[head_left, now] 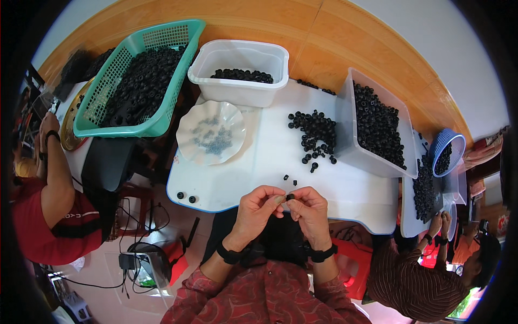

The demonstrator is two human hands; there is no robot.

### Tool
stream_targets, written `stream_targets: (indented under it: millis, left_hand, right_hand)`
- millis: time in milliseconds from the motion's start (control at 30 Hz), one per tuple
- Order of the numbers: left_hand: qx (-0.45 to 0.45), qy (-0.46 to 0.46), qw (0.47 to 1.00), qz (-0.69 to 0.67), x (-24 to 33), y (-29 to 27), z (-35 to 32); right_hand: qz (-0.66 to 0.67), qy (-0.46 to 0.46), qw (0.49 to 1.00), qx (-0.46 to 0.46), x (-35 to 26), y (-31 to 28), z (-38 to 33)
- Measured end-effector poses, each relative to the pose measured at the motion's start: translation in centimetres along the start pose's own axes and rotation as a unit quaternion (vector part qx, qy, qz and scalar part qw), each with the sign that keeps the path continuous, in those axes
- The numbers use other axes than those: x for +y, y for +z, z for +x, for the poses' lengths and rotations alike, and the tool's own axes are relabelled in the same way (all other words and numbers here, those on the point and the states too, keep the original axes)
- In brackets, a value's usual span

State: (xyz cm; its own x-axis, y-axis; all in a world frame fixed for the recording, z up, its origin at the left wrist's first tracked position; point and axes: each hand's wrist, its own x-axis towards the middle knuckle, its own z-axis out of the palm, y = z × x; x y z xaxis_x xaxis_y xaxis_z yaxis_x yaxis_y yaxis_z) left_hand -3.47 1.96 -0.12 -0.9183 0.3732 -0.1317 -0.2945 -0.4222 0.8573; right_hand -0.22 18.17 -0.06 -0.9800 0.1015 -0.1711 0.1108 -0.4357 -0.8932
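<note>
Hands are sitting together: the right hand (309, 209) is pinching one small black part (290, 197), the left hand (261, 209) is pinching right beside it, can't tell on what. Two round pieces (192, 199) are lying leftward, two tiny ones (286, 177) ahead; beyond, one scalloped plate (186, 132), one loose heap (318, 131), one white tub (237, 93).

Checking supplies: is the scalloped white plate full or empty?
Neither: the plate is partly covered. Small grey-blue pieces lie across its middle; its wavy rim is bare.
</note>
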Motion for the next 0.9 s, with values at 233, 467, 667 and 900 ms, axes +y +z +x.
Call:
stream_targets:
  millis: [233,467,667,900]
  left_hand:
    - [-0.001,0.001,0.999,0.035,0.1,-0.2,-0.3]
    - [0.007,0.013,0.997,0.078,0.1,-0.3,-0.6]
    - [0.002,0.013,0.988,0.154,0.9,-0.6,-0.8]
    - [-0.044,-0.007,0.992,0.114,1.3,-1.8,-0.7]
  right_hand:
    - [-0.07,-0.019,0.997,0.016,-0.1,0.5,-0.4]
    - [-0.147,-0.046,0.988,0.023,-0.5,1.2,-0.9]
    - [-0.198,-0.068,0.978,0.021,-0.5,1.4,-1.4]
    - [-0.19,-0.075,0.979,-0.003,-0.4,1.6,-1.6]
